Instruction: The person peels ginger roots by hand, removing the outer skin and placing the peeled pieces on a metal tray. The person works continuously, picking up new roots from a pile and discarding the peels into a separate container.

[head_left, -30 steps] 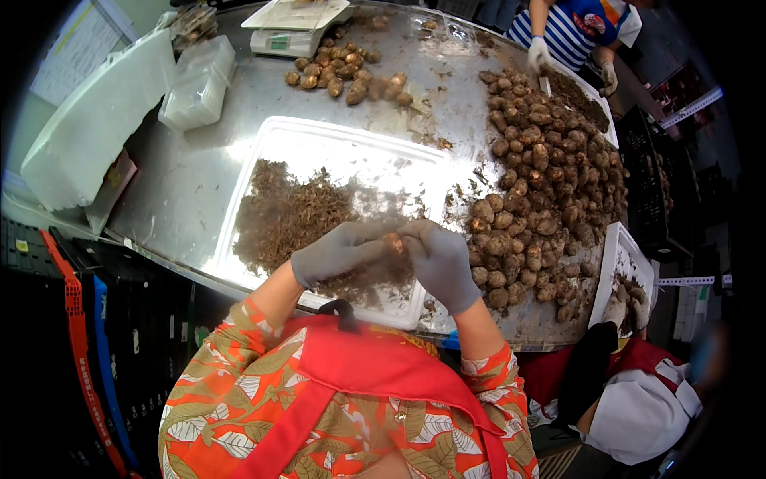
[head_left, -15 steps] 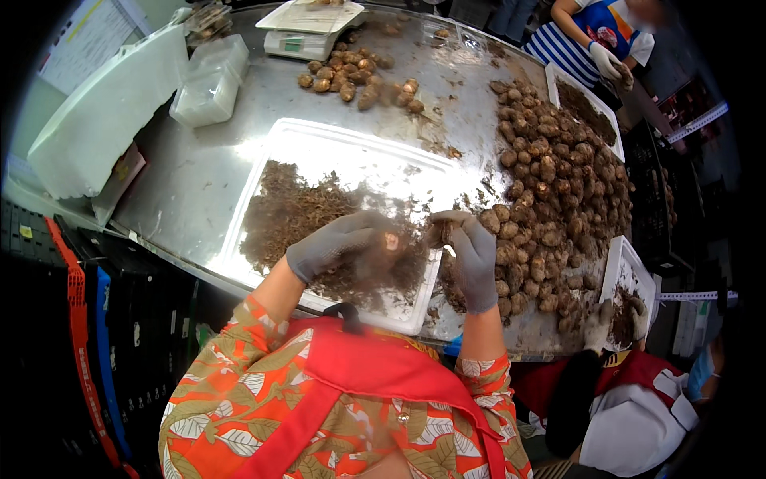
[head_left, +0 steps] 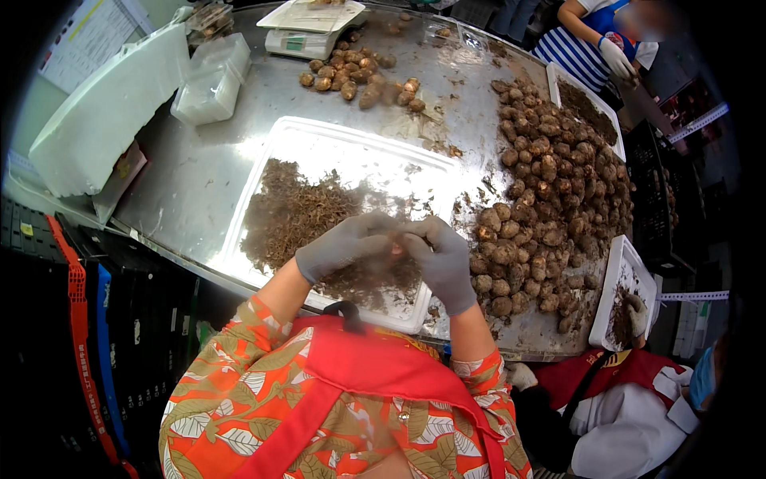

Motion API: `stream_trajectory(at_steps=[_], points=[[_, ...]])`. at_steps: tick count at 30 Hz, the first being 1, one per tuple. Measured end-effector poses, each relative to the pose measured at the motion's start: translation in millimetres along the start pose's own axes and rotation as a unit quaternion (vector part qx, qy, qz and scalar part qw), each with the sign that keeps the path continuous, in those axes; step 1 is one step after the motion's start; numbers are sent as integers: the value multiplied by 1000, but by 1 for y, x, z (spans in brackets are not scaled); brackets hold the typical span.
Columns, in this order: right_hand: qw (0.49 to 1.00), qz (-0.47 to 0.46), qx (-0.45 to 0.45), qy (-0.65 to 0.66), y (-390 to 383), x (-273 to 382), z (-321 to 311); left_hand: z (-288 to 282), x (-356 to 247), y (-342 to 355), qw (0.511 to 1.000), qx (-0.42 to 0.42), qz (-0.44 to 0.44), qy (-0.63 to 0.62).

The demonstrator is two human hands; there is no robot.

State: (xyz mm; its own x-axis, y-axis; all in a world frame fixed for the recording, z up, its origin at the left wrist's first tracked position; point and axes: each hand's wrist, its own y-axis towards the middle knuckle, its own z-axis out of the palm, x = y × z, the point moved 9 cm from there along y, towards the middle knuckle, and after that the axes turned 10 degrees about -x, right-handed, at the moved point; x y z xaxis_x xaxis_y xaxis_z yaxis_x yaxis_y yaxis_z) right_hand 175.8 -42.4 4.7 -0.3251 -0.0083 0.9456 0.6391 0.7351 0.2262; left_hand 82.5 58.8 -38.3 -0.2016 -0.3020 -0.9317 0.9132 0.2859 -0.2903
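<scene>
My left hand (head_left: 345, 246), in a grey glove, is closed around a small taro (head_left: 396, 248), mostly hidden by the fingers; a pinkish patch of it shows. My right hand (head_left: 440, 259), gloved alike, meets it from the other side, its fingers bent and pressed to the same taro. Both are held over a white tray (head_left: 367, 132) strewn with brown root fibres and peelings (head_left: 299, 207), heaped thickest on its left. Just right of my right hand begins a large pile of brown taros (head_left: 550, 184).
Cleaned taros (head_left: 351, 72) lie at the back beside a white scale (head_left: 302, 44). Clear plastic boxes (head_left: 211, 80) and a foam lid (head_left: 112, 112) stand at the left. Co-workers handle smaller trays (head_left: 610, 279) at the right. Black crates (head_left: 152, 335) stack lower left.
My right hand has moved left from the pile's edge to meet my left hand at the taro. At lower right, a co-worker's hand has drawn back from the tray.
</scene>
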Motion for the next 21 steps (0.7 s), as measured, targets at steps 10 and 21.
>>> stream_trajectory(at_steps=[10, 21], points=[[991, 6, -16, -135, -5, -26, -9, -1, -20, -3, 997, -25, 78, -8], [981, -106, -86, -141, -7, 9, -4, 8, -33, -11, 989, -38, 122, 74]])
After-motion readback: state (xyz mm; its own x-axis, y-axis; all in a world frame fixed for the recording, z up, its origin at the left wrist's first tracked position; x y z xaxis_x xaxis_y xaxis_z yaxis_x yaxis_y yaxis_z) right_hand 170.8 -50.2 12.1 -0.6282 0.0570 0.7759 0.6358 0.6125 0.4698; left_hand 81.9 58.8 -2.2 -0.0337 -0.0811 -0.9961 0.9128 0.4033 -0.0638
